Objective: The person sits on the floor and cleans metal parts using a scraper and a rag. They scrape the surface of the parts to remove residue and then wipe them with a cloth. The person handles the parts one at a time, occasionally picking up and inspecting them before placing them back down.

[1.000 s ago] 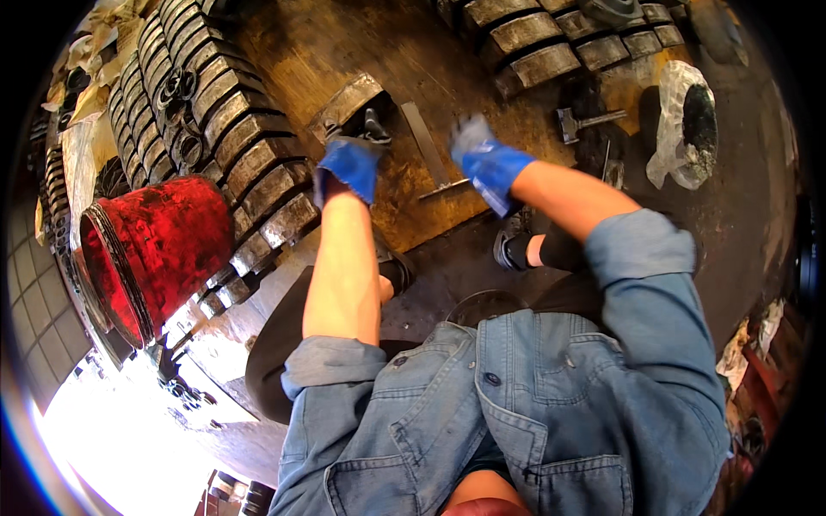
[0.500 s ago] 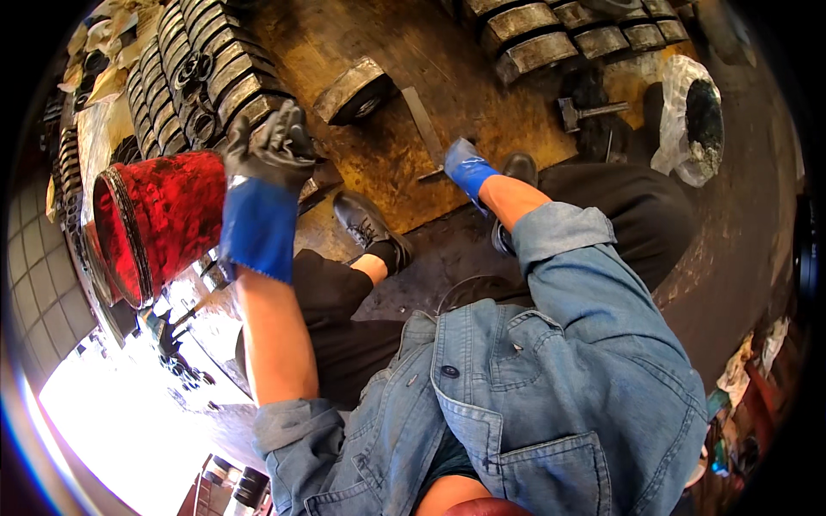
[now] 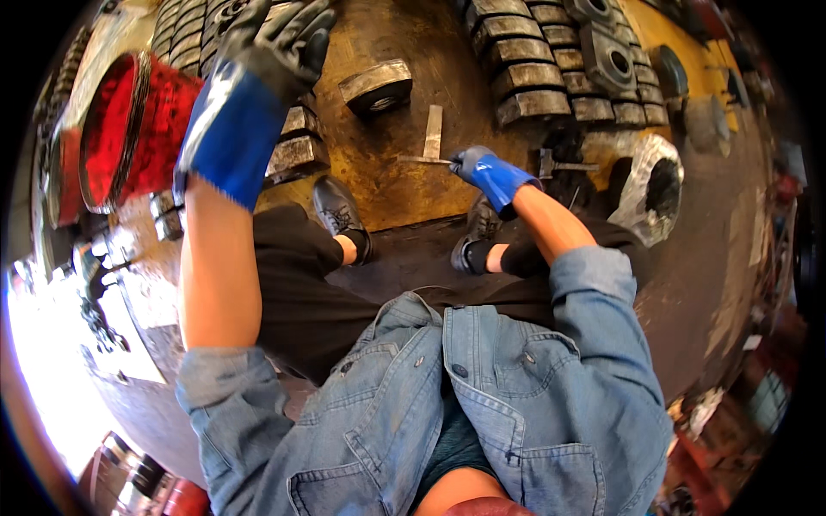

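Observation:
My left hand (image 3: 280, 52), in a black-and-blue glove, reaches over the left rows of metal blocks (image 3: 181, 39) with its fingers apart; I see nothing held in it. My right hand (image 3: 482, 168), gloved alike, is closed on the right end of a thin crosspiece. That crosspiece belongs to a T-shaped flat metal tool (image 3: 433, 131), whose wide blade points away from me. Beyond the tool, a single metal block (image 3: 377, 86) with a round hole sits on the stained yellow-brown surface (image 3: 404, 193). Another short stack of blocks (image 3: 297, 155) stands below my left hand.
A red bucket (image 3: 163, 120) lies tipped at the left. Rows of metal blocks (image 3: 520, 77) fill the far right. Nearer are a hammer (image 3: 568, 165) and a clear plastic bag with dark contents (image 3: 650, 189). My shoes (image 3: 337, 206) are at the surface's near edge.
My left hand has moved farther out and left, past the bucket's side. The view has shifted, bringing more of the right rows in. My right hand stays closed by the tool.

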### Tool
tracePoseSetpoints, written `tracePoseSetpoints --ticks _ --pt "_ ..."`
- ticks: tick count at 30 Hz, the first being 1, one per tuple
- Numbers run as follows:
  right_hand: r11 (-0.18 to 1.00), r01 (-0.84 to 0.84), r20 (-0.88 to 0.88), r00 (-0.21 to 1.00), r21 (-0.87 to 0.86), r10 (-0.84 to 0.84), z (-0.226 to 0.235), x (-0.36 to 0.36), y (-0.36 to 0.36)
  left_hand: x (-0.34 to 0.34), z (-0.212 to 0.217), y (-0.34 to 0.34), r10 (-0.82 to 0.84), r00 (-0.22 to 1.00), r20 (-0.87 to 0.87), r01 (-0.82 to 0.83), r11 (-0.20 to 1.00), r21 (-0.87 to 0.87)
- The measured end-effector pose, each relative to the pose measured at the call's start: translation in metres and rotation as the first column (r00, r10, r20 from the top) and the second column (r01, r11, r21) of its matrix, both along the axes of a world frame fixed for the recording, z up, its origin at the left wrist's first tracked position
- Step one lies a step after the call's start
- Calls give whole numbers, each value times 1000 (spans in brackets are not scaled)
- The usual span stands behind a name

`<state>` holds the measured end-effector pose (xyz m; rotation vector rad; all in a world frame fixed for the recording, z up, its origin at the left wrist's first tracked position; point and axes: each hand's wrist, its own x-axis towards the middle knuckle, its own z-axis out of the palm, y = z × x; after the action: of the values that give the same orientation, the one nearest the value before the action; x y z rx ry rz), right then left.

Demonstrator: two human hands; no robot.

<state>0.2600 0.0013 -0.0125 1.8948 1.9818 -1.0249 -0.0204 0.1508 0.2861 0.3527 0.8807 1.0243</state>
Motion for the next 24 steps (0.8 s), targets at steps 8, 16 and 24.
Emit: tracePoseSetpoints --ticks 8,16,24 --pt "770 581 -914 107 -262 -391 143 1 -61 -41 12 26 21 939 342 -30 999 22" --pt "719 657 -737 367 -227 -567 140 -19 -20 -52 5 -1 -43 996 -84 70 931 358" --pt "888 257 -550 835 381 -5 122 -47 -12 -88 17 -21 829 168 -533 701 279 656"
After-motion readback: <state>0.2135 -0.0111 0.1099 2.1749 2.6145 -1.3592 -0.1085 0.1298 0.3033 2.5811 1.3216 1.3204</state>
